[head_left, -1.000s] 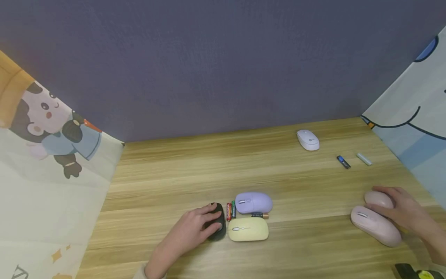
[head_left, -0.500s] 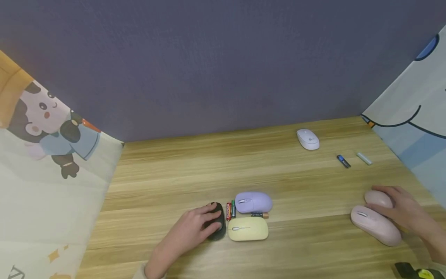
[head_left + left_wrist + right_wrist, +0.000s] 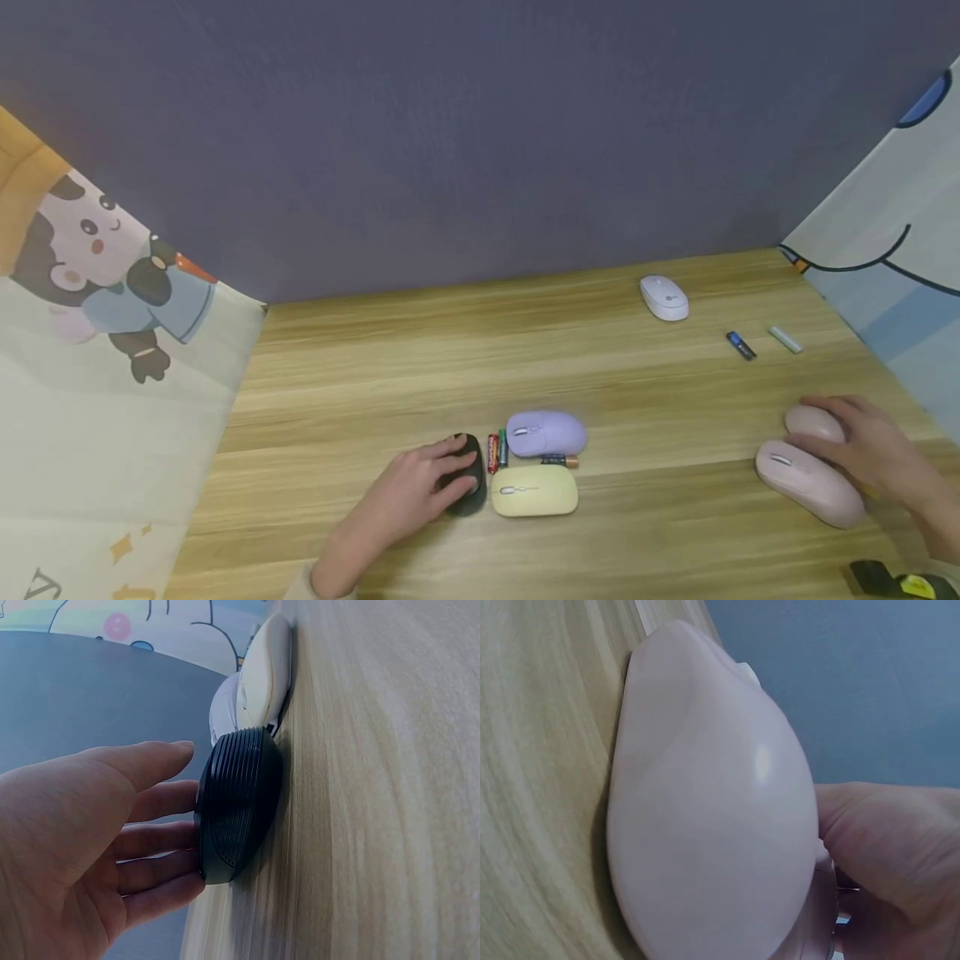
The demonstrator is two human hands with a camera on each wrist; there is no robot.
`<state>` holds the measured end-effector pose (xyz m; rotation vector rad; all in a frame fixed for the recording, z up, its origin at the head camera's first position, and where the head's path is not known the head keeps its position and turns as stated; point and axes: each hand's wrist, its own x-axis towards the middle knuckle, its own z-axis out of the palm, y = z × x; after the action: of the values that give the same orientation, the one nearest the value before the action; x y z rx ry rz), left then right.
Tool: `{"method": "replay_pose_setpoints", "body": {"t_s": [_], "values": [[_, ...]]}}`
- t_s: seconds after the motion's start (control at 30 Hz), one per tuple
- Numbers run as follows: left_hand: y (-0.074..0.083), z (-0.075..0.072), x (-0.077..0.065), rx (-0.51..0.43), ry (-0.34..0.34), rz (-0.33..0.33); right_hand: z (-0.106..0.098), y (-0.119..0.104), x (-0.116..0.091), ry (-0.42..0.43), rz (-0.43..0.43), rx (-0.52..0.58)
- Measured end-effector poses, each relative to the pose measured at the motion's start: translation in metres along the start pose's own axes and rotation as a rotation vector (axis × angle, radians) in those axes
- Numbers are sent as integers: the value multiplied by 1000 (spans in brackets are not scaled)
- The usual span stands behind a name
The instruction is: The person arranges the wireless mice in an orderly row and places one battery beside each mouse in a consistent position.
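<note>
- Hardly anything has moved since the earlier frame: both hands, the mice and the batteries keep their places on the wooden table (image 3: 360, 367), and only the head view has shifted very slightly.
- Left hand (image 3: 405, 500), toward 7 o'clock in the head view, rests its relaxed, nearly straight fingers on the black mouse (image 3: 238, 802), fingertips touching the shell without clasping it.
- Right hand (image 3: 881, 454), toward 4 o'clock, grasps the small pink mouse (image 3: 812, 422), thumb at its near side and fingers at its far side.
- Just at 6 o'clock from that mouse lies the larger pink mouse (image 3: 810, 485), its wheel end facing 10 o'clock; whether the two shells touch is hidden by the thumb.
- Just beside the black mouse, at 3 o'clock, sits the yellow mouse (image 3: 536, 492); at 2 o'clock, a red battery (image 3: 492, 454) and a green battery (image 3: 503, 448) stand side by side, then the purple mouse (image 3: 551, 433).
- Between the purple and yellow mice lies a dark battery with a copper end (image 3: 558, 461).
- Farther off, at 10 o'clock from the right hand, are a blue-and-black battery (image 3: 741, 345) and the white mouse (image 3: 664, 298); a pale battery (image 3: 786, 339) lies at 11.
</note>
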<state>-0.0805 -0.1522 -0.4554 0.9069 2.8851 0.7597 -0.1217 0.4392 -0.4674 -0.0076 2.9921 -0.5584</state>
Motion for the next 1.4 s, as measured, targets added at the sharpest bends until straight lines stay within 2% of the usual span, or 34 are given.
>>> {"method": "replay_pose_setpoints", "body": {"t_s": [0.4,0.53,0.63,0.97,1.2,1.4], "values": [[-1,0,1,12,-2,-9,-4,-4,7,30,-19,-9],[-2,0,1,9,-2,-5,-7,-10,12,50,-62,-2],[-2,0,2,8,1,-2,-9,-16,18,59,-98,0],[-3,2,1,-2,-1,3,-18,-40,36,11,-117,-17],[-1,0,1,-6,-2,-2,-19,-58,44,-8,-130,-17],[0,-1,1,-11,-7,-12,-18,-74,51,-5,-174,-23]]}}
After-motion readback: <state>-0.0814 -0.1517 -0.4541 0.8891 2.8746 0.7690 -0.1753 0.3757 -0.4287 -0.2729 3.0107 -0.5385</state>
